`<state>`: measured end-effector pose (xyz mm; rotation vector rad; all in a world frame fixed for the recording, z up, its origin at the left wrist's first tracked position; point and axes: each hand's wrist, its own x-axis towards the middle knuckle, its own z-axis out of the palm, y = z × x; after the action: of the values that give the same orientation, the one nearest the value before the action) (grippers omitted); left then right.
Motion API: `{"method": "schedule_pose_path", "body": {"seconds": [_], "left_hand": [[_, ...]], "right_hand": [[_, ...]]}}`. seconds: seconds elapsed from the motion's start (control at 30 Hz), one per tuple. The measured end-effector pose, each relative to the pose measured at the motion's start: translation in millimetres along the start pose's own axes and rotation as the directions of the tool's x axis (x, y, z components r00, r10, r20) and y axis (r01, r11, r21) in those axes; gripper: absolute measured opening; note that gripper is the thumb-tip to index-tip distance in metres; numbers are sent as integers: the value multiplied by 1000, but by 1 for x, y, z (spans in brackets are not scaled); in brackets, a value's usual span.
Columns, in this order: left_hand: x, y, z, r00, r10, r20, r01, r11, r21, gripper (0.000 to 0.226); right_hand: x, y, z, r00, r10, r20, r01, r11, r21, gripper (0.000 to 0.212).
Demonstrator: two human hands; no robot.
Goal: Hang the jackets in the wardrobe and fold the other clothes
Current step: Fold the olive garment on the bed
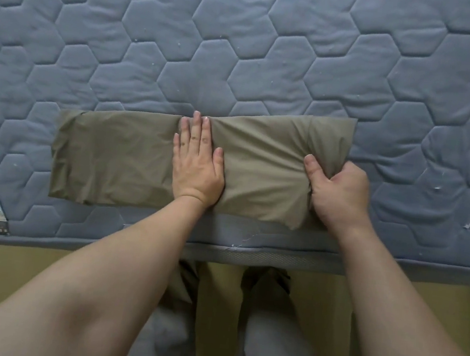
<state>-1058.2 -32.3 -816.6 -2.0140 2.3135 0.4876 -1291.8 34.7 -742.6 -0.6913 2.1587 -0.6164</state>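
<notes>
Olive cloth [119, 160] lies folded long, running left to right across the mattress [241, 48]. Left hand [197, 165] presses flat mid-strip, fingers straight; right hand [339, 191] bunches its right end.

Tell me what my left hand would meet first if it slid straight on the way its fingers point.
The left hand lies flat on the olive garment, fingertips at its far edge. Straight on, only bare quilted mattress follows; nothing else shows in that line.

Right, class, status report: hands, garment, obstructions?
Left hand flat, pressing the middle of the olive garment. Right hand gripping its right end. Garment folded to a long strip on the mattress. Nothing blocking.
</notes>
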Motion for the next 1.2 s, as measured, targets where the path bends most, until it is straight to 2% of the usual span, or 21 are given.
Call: {"method": "schedule_pose_path", "body": {"seconds": [0.07,0.13,0.2,0.3,0.37,0.43,0.5,0.6,0.63,0.67,0.73,0.77,0.83,0.9,0.97,1.07,1.13,1.2], "left_hand": [[0,14,0,999,-23,-23,21,996,-92,65],[0,34,-2,997,-42,-61,25,965,-260,58],[-1,60,-3,995,-40,-93,-5,899,-437,59],[-4,97,-4,988,-86,-126,-5,807,-591,57],[-4,116,-6,970,-177,-166,52,819,-572,48],[-4,128,-7,958,-221,-185,121,891,-438,32],[-2,129,-11,974,-213,-80,156,878,-452,13],[6,114,-24,964,-171,204,257,800,-542,9],[11,106,-31,940,-145,309,308,749,-586,9],[15,97,-40,894,-114,433,398,648,-650,7],[25,74,-63,762,-5,647,603,367,-708,16],[29,59,-74,701,50,711,678,263,-686,24],[34,22,-96,627,101,772,762,126,-635,31],[37,-18,-114,605,89,791,792,37,-610,28],[36,-52,-126,583,56,810,812,-26,-583,46],[35,-116,-136,559,19,829,829,-47,-558,78],[33,-140,-135,562,-6,827,827,-20,-562,86],[29,-149,-129,584,-25,811,812,3,-584,84]], "right_hand": [[-11,-16,-13,995,-70,-68,68,997,-38,45],[-25,-33,-30,979,-149,-142,146,989,-30,47],[-41,-47,-48,944,-246,-219,244,969,-35,49],[-62,-59,-68,902,-351,-252,341,936,-83,48],[-69,-63,-75,888,-386,-250,368,922,-117,45],[-71,-66,-82,889,-390,-240,364,920,-146,42],[-70,-70,-84,897,-371,-239,340,926,-163,45],[-77,-83,-75,891,-386,-241,354,920,-167,47],[-82,-91,-68,884,-403,-236,375,914,-156,45],[-88,-100,-60,880,-420,-224,398,907,-137,42],[-100,-118,-37,876,-453,-168,441,891,-105,32],[-106,-127,-24,880,-457,-132,447,889,-101,23],[-118,-145,6,892,-449,-51,444,892,-85,16],[-127,-161,41,903,-426,51,428,900,-82,15],[-128,-167,76,915,-378,140,394,912,-114,12],[-128,-178,143,910,-320,262,367,917,-154,20],[-125,-175,178,878,-258,403,358,913,-196,37],[-121,-167,197,829,-183,529,351,906,-238,59]]}}
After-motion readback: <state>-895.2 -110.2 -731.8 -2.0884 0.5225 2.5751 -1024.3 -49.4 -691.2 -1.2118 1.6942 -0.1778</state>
